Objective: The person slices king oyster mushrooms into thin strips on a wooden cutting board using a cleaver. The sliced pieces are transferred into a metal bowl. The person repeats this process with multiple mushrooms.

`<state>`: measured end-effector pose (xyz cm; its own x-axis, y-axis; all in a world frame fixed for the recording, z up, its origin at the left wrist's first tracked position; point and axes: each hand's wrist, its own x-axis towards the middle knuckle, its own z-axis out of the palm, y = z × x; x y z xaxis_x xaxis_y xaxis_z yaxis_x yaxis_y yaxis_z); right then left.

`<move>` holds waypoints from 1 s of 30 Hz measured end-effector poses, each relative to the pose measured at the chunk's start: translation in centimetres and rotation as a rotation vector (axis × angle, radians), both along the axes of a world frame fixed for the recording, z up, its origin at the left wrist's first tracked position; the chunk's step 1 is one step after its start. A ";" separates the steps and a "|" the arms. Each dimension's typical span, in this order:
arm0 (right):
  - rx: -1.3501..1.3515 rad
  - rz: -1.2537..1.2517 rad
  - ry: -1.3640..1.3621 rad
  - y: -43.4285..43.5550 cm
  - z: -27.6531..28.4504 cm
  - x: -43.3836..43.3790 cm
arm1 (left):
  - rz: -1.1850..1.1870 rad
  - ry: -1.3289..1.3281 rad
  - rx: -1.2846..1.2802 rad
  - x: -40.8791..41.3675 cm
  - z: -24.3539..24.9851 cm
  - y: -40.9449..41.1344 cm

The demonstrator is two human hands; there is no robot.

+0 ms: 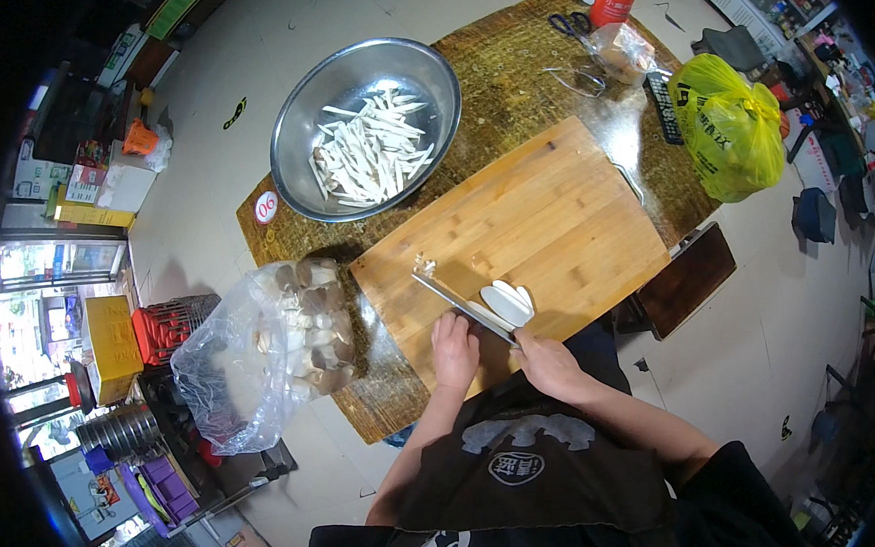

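My right hand [546, 361] grips the handle of a kitchen knife [465, 307], its blade edge-on above the near part of a wooden cutting board [535, 212]. Close against the blade's near side is my left hand [455, 344], fingers bent; whether it holds a mushroom piece is hidden. White oval mushroom slices [507, 302] lie just beyond the blade, and small trimmed scraps [424, 264] sit by its tip. Beyond the board, a steel basin [287, 114] holds many white mushroom strips [377, 149]. A clear plastic bag [233, 366] of whole mushrooms [317, 334] stands left of the board.
On the wooden table [496, 59] are dark-handled scissors [571, 24], a red container [613, 4], a small plastic bag [622, 53], a black remote-like keypad [664, 108] and a tied yellow bag [728, 129]. A dark stool [686, 281] stands to the right, red baskets [167, 328] to the left.
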<state>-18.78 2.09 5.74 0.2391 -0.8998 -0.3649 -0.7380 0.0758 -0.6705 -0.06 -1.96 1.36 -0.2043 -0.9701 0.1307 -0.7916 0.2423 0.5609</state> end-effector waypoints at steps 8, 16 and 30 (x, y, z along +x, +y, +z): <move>0.122 0.008 0.109 -0.6 3.5 -0.3 | -0.024 0.026 -0.058 0.8 -0.2 -0.4; 0.053 0.047 0.127 0.8 8.1 -1.9 | 0.026 -0.085 -0.011 0.7 0.7 -0.3; 0.206 0.084 0.174 0.7 7.1 -1.1 | 0.028 0.010 -0.005 0.8 -0.3 -0.6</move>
<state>-19.84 2.75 12.82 0.2278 -0.7820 -0.5802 -0.8500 0.1310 -0.5102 0.73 -2.52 1.04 -0.1758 -0.9748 0.1376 -0.7923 0.2231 0.5679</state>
